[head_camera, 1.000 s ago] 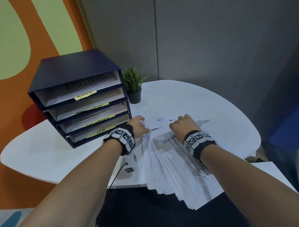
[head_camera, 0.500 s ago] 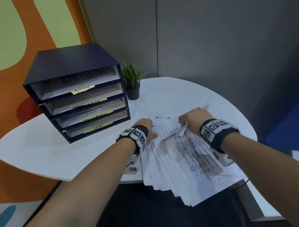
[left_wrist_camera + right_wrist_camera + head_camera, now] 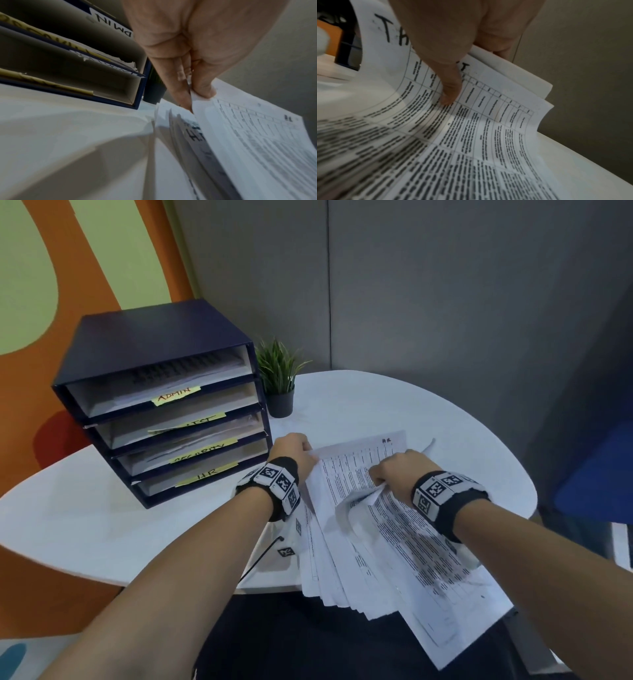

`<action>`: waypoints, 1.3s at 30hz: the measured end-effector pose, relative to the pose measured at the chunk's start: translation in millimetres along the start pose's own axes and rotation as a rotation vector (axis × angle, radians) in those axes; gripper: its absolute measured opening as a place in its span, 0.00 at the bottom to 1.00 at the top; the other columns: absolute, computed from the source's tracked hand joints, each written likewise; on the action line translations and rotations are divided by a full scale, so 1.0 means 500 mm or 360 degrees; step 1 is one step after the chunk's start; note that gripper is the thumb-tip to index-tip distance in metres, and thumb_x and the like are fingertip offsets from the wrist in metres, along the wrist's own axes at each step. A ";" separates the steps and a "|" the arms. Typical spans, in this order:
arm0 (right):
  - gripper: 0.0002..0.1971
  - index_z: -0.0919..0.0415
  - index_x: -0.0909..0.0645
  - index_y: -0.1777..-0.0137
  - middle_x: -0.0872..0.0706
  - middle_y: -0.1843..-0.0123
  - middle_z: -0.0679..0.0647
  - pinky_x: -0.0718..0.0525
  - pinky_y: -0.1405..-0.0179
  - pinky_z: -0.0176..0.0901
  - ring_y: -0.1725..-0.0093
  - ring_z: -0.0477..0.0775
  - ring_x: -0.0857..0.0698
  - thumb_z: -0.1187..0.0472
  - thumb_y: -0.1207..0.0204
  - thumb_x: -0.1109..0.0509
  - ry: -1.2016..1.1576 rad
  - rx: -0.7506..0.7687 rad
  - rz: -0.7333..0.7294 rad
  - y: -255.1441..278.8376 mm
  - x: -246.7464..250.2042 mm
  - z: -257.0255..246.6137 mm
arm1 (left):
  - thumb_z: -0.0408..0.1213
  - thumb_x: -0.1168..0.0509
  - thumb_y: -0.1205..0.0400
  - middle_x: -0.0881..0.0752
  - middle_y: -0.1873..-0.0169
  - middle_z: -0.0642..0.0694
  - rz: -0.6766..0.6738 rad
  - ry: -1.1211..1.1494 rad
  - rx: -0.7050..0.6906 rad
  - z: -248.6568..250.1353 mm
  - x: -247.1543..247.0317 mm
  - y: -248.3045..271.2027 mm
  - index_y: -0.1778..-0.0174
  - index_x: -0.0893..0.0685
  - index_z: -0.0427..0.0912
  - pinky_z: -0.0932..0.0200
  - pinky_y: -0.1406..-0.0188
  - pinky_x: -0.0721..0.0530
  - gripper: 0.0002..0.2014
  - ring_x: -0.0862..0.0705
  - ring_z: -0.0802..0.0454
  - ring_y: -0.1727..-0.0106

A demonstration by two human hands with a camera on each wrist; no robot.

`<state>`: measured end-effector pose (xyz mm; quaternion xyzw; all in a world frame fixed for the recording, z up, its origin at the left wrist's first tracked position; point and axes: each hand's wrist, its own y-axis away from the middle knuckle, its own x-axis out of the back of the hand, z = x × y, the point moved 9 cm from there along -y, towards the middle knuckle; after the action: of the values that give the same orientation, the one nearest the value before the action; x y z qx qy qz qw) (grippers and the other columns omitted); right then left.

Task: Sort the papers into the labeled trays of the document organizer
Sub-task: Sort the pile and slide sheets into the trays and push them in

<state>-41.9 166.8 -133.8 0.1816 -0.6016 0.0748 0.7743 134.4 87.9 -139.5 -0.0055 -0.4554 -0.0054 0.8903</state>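
The left hand (image 3: 292,455) pinches the far left corner of the top sheet (image 3: 356,463) between thumb and fingers (image 3: 184,94), lifting that corner off the fanned stack of papers (image 3: 373,546) beneath it. In the left wrist view a page under the raised corner shows a handwritten "H". The right hand (image 3: 399,474) is curled onto the same sheet: its thumb (image 3: 450,93) presses on the printed table while its other fingers go under the far edge, so it grips several sheets, which curl upward beside it. The stack lies on the white worktop (image 3: 102,518) under both hands, its long axis running from the person's lap out past the fingertips, its near end overhanging the worktop edge. The document organizer (image 3: 164,405) stands just left of the left hand, its 4 trays opening toward the person, labels reading ADMIN (image 3: 176,396) at the top and HR (image 3: 207,474) at the bottom. A small potted plant (image 3: 279,381) sits beyond the left hand, beside the organizer.
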 end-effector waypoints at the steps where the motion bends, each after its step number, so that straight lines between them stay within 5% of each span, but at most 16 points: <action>1: 0.11 0.49 0.29 0.54 0.19 0.57 0.49 0.26 0.55 0.42 0.58 0.53 0.22 0.69 0.22 0.39 -0.0014 0.0001 0.0006 0.000 0.004 -0.001 | 0.37 0.30 0.24 0.17 0.65 0.48 0.0014 0.0012 -0.0004 0.000 0.003 0.001 0.63 0.18 0.42 0.65 0.74 0.29 0.05 0.22 0.54 0.67; 5: 0.12 0.53 0.26 0.45 0.16 0.48 0.52 0.16 0.50 0.49 0.55 0.55 0.17 0.69 0.23 0.36 -0.0222 -0.0003 0.0175 -0.008 0.026 0.003 | 0.35 0.31 0.24 0.17 0.67 0.46 -0.0053 0.0222 -0.0098 0.002 -0.008 0.012 0.65 0.18 0.43 0.63 0.74 0.25 0.04 0.21 0.53 0.68; 7: 0.21 0.54 0.31 0.35 0.18 0.40 0.54 0.15 0.53 0.51 0.52 0.57 0.16 0.69 0.24 0.33 -0.0434 -0.0069 0.0391 -0.014 0.036 0.015 | 0.35 0.28 0.26 0.10 0.63 0.42 -0.0302 0.0383 -0.0243 0.008 -0.042 0.020 0.69 0.18 0.48 0.54 0.64 0.13 0.08 0.13 0.44 0.61; 9: 0.33 0.52 0.38 0.25 0.20 0.38 0.55 0.17 0.53 0.50 0.46 0.59 0.18 0.70 0.27 0.30 -0.0557 -0.0112 0.0477 -0.022 0.034 0.023 | 0.32 0.24 0.27 0.08 0.57 0.38 -0.0580 0.0541 -0.0343 0.014 -0.067 0.039 0.71 0.18 0.49 0.44 0.49 0.10 0.11 0.09 0.38 0.51; 10: 0.36 0.51 0.37 0.22 0.21 0.41 0.56 0.18 0.53 0.50 0.45 0.59 0.19 0.69 0.28 0.28 -0.0527 -0.0096 0.0493 -0.024 0.030 0.019 | 0.28 0.24 0.26 0.07 0.57 0.38 -0.0687 0.0610 -0.0362 0.016 -0.073 0.048 0.69 0.18 0.47 0.47 0.50 0.10 0.12 0.08 0.42 0.53; 12: 0.30 0.52 0.18 0.34 0.21 0.51 0.56 0.21 0.59 0.49 0.51 0.60 0.20 0.65 0.39 0.18 -0.0268 0.0051 0.0588 -0.023 0.030 -0.006 | 0.26 0.27 0.23 0.09 0.69 0.47 -0.0914 0.0670 -0.0374 0.027 -0.077 0.073 0.64 0.18 0.38 0.62 0.65 0.13 0.08 0.12 0.57 0.67; 14: 0.18 0.55 0.11 0.62 0.20 0.58 0.55 0.23 0.65 0.47 0.59 0.61 0.19 0.62 0.54 0.12 0.0005 0.0128 0.0693 -0.017 0.034 -0.021 | 0.31 0.28 0.20 0.10 0.66 0.49 -0.1106 0.0689 -0.0289 0.024 -0.075 0.086 0.56 0.15 0.35 0.64 0.62 0.12 0.03 0.13 0.58 0.67; 16: 0.14 0.55 0.13 0.61 0.16 0.54 0.55 0.20 0.56 0.48 0.53 0.61 0.17 0.60 0.45 0.15 0.0006 0.0153 0.0571 -0.018 0.019 -0.027 | 0.38 0.30 0.18 0.08 0.53 0.46 -0.0986 0.0780 -0.0114 -0.004 -0.056 0.061 0.48 0.14 0.33 0.56 0.48 0.11 0.11 0.09 0.51 0.54; 17: 0.10 0.54 0.17 0.54 0.14 0.52 0.54 0.21 0.49 0.47 0.49 0.59 0.17 0.60 0.34 0.20 -0.0020 0.0118 0.0451 -0.017 0.008 -0.026 | 0.42 0.29 0.19 0.08 0.50 0.45 -0.0762 0.0778 -0.0045 -0.025 -0.035 0.038 0.47 0.15 0.32 0.52 0.45 0.11 0.15 0.10 0.49 0.50; 19: 0.05 0.54 0.26 0.49 0.12 0.52 0.52 0.28 0.52 0.40 0.46 0.57 0.20 0.63 0.21 0.34 0.0011 0.0057 0.0167 -0.013 -0.017 -0.018 | 0.48 0.26 0.23 0.10 0.51 0.45 -0.0362 0.0491 -0.0036 -0.052 0.000 0.007 0.49 0.15 0.38 0.50 0.47 0.12 0.17 0.11 0.46 0.49; 23: 0.09 0.54 0.33 0.52 0.11 0.51 0.50 0.35 0.55 0.39 0.48 0.58 0.18 0.69 0.21 0.39 -0.0008 0.0029 0.0149 -0.006 -0.021 -0.017 | 0.52 0.23 0.29 0.17 0.44 0.50 -0.0552 -0.0242 -0.0151 -0.032 -0.056 0.032 0.38 0.19 0.48 0.56 0.44 0.17 0.26 0.17 0.50 0.45; 26: 0.08 0.55 0.34 0.55 0.12 0.57 0.50 0.30 0.43 0.41 0.55 0.57 0.16 0.68 0.22 0.39 0.0084 0.0058 0.0220 -0.012 -0.026 -0.016 | 0.45 0.24 0.28 0.20 0.42 0.46 -0.0574 -0.0564 -0.0324 0.009 -0.095 0.052 0.38 0.16 0.47 0.54 0.44 0.16 0.23 0.17 0.46 0.43; 29: 0.10 0.54 0.35 0.57 0.14 0.60 0.49 0.30 0.41 0.42 0.59 0.56 0.16 0.66 0.23 0.35 0.0106 0.0074 0.0255 -0.019 -0.038 -0.010 | 0.39 0.24 0.28 0.16 0.47 0.43 -0.0831 -0.0774 -0.0252 0.012 -0.134 0.069 0.43 0.15 0.42 0.57 0.52 0.16 0.18 0.15 0.44 0.46; 32: 0.13 0.53 0.34 0.57 0.15 0.62 0.47 0.29 0.44 0.43 0.61 0.55 0.17 0.69 0.27 0.34 0.0138 0.0142 0.0318 -0.021 -0.032 -0.013 | 0.37 0.28 0.27 0.18 0.63 0.43 -0.0841 -0.0693 -0.0203 0.019 -0.128 0.058 0.59 0.14 0.41 0.59 0.63 0.18 0.05 0.16 0.44 0.59; 37: 0.13 0.52 0.31 0.55 0.15 0.56 0.47 0.30 0.39 0.45 0.54 0.55 0.17 0.73 0.26 0.37 0.0215 0.0257 0.0297 0.000 -0.011 -0.017 | 0.46 0.29 0.22 0.15 0.65 0.47 -0.0514 -0.0207 -0.0170 0.019 -0.040 0.010 0.55 0.10 0.41 0.64 0.67 0.22 0.11 0.18 0.51 0.62; 39: 0.13 0.52 0.31 0.53 0.14 0.54 0.48 0.30 0.38 0.46 0.52 0.55 0.17 0.72 0.26 0.38 0.0146 0.0242 0.0353 0.002 0.002 -0.015 | 0.44 0.28 0.22 0.12 0.64 0.46 -0.0541 -0.0052 -0.0213 0.017 -0.037 0.011 0.56 0.09 0.42 0.59 0.63 0.14 0.09 0.15 0.49 0.61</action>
<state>-35.2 170.1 -134.2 0.1687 -0.5746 0.2135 0.7719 116.8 93.6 -149.6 0.0123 -0.4626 -0.1859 0.8667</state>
